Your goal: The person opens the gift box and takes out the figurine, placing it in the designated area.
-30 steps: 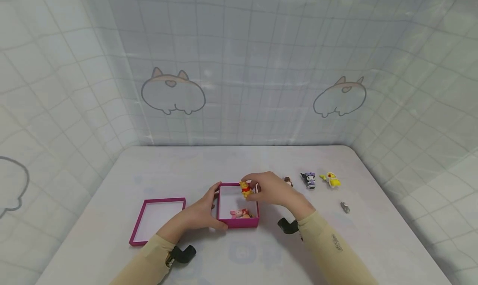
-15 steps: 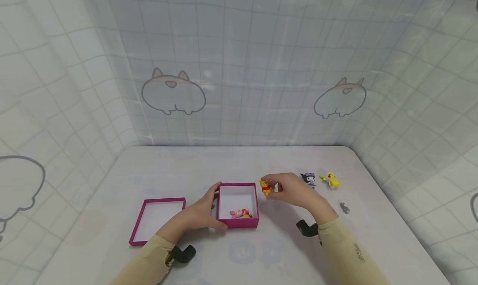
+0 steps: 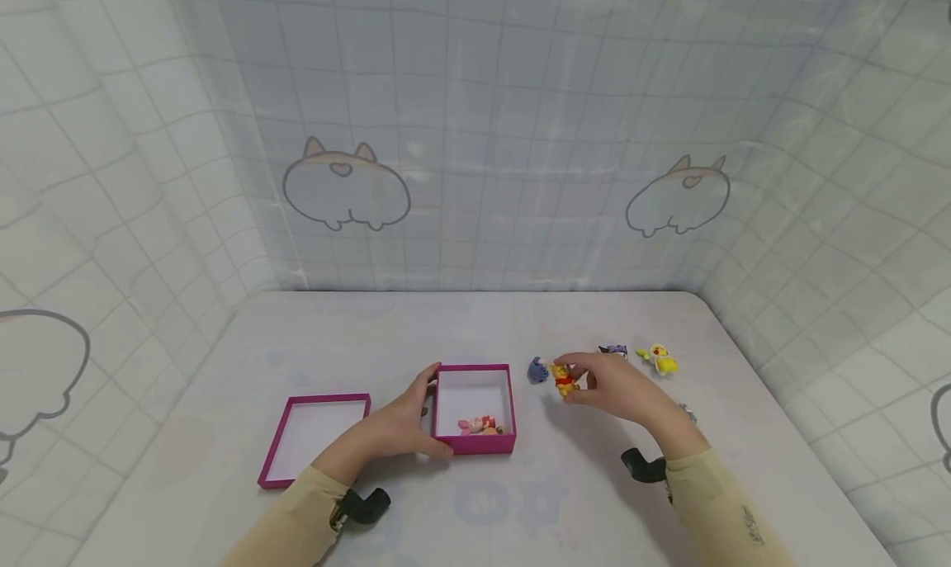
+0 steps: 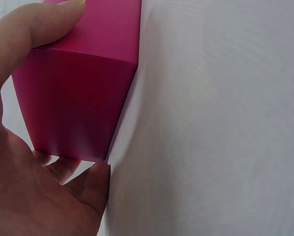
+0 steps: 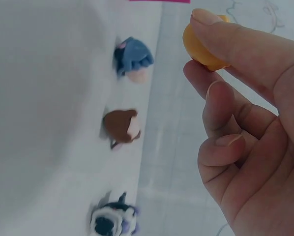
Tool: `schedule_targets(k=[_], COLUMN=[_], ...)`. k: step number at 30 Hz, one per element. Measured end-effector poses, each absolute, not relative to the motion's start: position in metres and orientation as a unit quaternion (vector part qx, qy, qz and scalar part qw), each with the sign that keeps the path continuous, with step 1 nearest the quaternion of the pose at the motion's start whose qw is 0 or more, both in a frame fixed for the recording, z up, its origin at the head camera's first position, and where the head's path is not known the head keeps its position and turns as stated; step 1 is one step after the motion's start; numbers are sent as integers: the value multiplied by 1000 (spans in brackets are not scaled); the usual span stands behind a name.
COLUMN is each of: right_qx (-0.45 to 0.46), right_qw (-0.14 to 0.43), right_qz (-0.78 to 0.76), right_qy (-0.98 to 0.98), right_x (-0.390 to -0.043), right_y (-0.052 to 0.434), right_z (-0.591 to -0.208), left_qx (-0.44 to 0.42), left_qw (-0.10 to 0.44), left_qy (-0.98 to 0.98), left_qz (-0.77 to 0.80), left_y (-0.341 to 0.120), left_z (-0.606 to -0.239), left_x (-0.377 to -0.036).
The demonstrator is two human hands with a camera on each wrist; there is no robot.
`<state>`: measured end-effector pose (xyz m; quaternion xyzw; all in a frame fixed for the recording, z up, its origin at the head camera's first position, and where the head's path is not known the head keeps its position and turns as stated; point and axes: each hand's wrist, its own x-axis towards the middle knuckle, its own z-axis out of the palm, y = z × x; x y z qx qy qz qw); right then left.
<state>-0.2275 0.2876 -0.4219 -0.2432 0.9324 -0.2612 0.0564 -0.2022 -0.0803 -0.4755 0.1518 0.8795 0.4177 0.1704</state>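
My left hand (image 3: 404,422) grips the left wall of an open magenta box (image 3: 475,445), thumb and fingers wrapped round its corner (image 4: 83,98). A pink figurine (image 3: 475,424) lies inside the box. My right hand (image 3: 617,385) pinches a small yellow bear figurine with a red shirt (image 3: 564,380) just above the table, to the right of the box; the right wrist view shows its orange body (image 5: 203,46) between thumb and fingers. A blue figurine (image 3: 538,370) sits on the table right beside it.
The box's magenta lid (image 3: 312,439) lies upturned to the left. On the table's right stand a blue figurine (image 5: 133,60), a brown one (image 5: 121,127), a black-and-white one (image 5: 112,223), a yellow one (image 3: 660,359) and a small grey piece (image 3: 687,413). Tiled curtain walls enclose the table.
My right hand has carried the yellow bear from over the box rightward and down toward the table, uncovering the blue figurine. The left hand has stayed on the box.
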Motion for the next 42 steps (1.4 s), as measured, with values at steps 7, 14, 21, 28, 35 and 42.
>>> schedule_targets(k=[7, 14, 21, 28, 35, 42], right_qx=[-219, -198, -178, -168, -156, -153], right_qw=[61, 62, 70, 73, 85, 81], right_qz=[-256, -260, -267, -249, -240, -244], right_qy=[940, 943, 944, 951, 954, 954], right_x=[-223, -216, -213, -209, -206, -201], right_y=[305, 322, 339, 356, 370, 380], right_z=[-428, -435, -440, -446, -454, -459], left_qx=[152, 149, 146, 142, 154, 154], left_qw=[169, 169, 167, 168, 166, 163], left_qy=[882, 883, 886, 887, 885, 887], left_qz=[413, 411, 408, 407, 406, 403], left_y=[-79, -78, -79, -79, -80, -80], left_z=[-475, -474, -475, -473, -473, -474], left_x=[-202, -202, -202, -201, -201, -201])
